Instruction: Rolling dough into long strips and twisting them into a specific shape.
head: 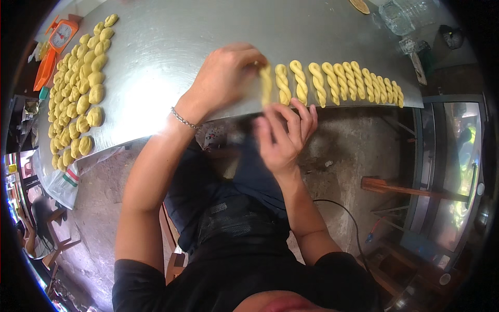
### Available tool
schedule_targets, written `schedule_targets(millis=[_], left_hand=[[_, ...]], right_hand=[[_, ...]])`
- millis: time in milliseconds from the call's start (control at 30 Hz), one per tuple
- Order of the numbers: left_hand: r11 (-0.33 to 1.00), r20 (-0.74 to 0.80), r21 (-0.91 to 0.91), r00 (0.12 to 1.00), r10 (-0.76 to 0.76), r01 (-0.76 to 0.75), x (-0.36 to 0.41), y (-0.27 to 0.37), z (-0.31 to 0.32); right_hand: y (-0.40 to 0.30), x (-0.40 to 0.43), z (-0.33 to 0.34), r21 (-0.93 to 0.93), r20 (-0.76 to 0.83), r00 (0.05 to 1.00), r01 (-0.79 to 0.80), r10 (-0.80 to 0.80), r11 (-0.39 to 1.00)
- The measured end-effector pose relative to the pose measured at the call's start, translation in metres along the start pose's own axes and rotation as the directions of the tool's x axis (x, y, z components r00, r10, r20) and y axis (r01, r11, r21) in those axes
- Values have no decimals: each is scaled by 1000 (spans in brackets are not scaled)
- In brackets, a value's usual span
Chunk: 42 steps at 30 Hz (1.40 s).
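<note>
My left hand [230, 76], blurred, has its fingertips at the upper end of a twisted yellow dough strand [266, 85] near the front edge of the metal table [187, 35]. At that strand's lower end is my right hand [286, 132], palm up with the fingers bent; whether it touches the dough is unclear. Rightward along the edge lies a row of several twisted dough strands [299, 82], side by side. Many yellow dough lumps [89, 58] lie grouped at the table's left end.
An orange kitchen scale [62, 35] stands beyond the lumps at far left. Clear plastic containers [395, 17] and a brush-like tool with a flat handle [418, 70] are at far right. A plastic bag [62, 187] hangs at the left corner. Another person [29, 234] is at far lower left.
</note>
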<state>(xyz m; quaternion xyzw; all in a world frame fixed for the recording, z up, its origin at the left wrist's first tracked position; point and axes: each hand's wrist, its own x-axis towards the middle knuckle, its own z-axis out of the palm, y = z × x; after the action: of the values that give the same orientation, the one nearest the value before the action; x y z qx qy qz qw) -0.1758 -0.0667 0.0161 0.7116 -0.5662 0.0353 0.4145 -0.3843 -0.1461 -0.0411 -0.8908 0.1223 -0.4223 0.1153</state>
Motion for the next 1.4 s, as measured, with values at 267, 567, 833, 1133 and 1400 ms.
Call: schedule_targets(millis=[267, 567, 833, 1133, 1400], left_hand=[[1000, 2, 4, 1000, -30, 30, -2, 4, 2], [999, -33, -17, 999, -33, 32, -4, 2, 3], [998, -54, -42, 997, -57, 55, -6, -1, 3], [1000, -106, -17, 994, -4, 2, -5, -2, 6], [999, -94, -35, 995, -43, 40, -10, -3, 1]], right_hand=[[-5, 4, -2, -100, 23, 1000, 10, -8, 995], [1, 7, 3, -8, -2, 1000, 7, -7, 1000], [-2, 2, -5, -26, -17, 1000, 18, -18, 1000], [22, 58, -29, 2, 27, 1000, 1, -1, 1000], [41, 112, -11, -1, 265, 963, 44, -42, 999]])
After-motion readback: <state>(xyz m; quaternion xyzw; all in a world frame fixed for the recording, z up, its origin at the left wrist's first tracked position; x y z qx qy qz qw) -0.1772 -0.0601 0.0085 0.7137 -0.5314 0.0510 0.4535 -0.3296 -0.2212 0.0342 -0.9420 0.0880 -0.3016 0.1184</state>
